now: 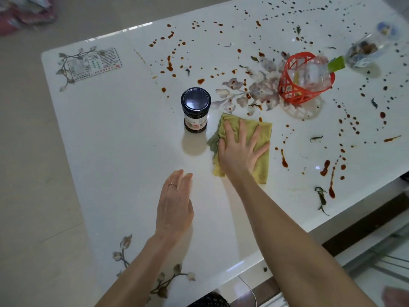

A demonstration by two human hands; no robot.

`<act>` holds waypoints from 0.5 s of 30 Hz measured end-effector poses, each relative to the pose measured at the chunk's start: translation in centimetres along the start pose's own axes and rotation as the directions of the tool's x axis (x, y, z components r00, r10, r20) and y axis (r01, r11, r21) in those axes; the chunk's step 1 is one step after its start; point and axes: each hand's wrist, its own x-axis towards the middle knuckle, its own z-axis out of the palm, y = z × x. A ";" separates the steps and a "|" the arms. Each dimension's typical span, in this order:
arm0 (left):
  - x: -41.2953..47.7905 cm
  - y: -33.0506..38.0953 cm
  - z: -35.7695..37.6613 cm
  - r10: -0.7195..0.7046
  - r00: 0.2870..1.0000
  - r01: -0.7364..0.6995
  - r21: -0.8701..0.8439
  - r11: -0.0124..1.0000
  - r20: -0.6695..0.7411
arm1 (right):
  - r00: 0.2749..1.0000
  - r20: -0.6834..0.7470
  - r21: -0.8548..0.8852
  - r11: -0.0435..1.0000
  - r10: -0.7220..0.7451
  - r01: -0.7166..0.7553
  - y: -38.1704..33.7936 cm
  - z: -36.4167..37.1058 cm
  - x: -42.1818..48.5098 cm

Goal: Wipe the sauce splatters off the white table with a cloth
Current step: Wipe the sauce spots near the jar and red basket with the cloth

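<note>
Right hand [240,147], spread flat, presses the yellow cloth [263,166]; nearest sauce splatters [284,161] lie at its three o'clock; left hand [176,204] rests relaxed.

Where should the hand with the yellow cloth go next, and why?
Probably slide right: the right hand presses the cloth flat, the table near the jar looks clean, and red sauce streaks lie just beyond the cloth's right edge.

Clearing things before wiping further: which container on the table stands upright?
The dark jar with the black lid, just left of the yellow cloth. The red basket lies tipped on its side with a clear bottle inside.
</note>
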 end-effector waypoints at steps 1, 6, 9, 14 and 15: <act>-0.2 0.0 0.1 0.000 1.000 0.000 0.004 1.000 0.005 | 1.000 -0.006 0.007 1.000 0.002 -0.002 0.0 0.3 -0.9; -0.4 0.3 0.7 0.010 1.000 -0.011 0.039 0.999 0.026 | 0.998 -0.002 -0.032 0.997 -0.070 0.070 1.9 2.1 -7.6; -0.2 0.4 0.7 0.023 0.999 -0.025 0.056 0.998 0.035 | 0.998 0.001 -0.053 0.997 -0.062 0.062 2.2 1.4 -4.6; -0.7 0.2 0.9 0.026 0.998 -0.030 0.070 0.997 0.054 | 1.000 0.004 -0.008 1.000 -0.005 0.005 2.3 0.9 -3.9; -0.8 0.3 0.9 0.027 0.998 -0.031 0.072 0.997 0.055 | 1.000 -0.003 -0.010 1.000 -0.011 0.011 2.5 1.4 -5.6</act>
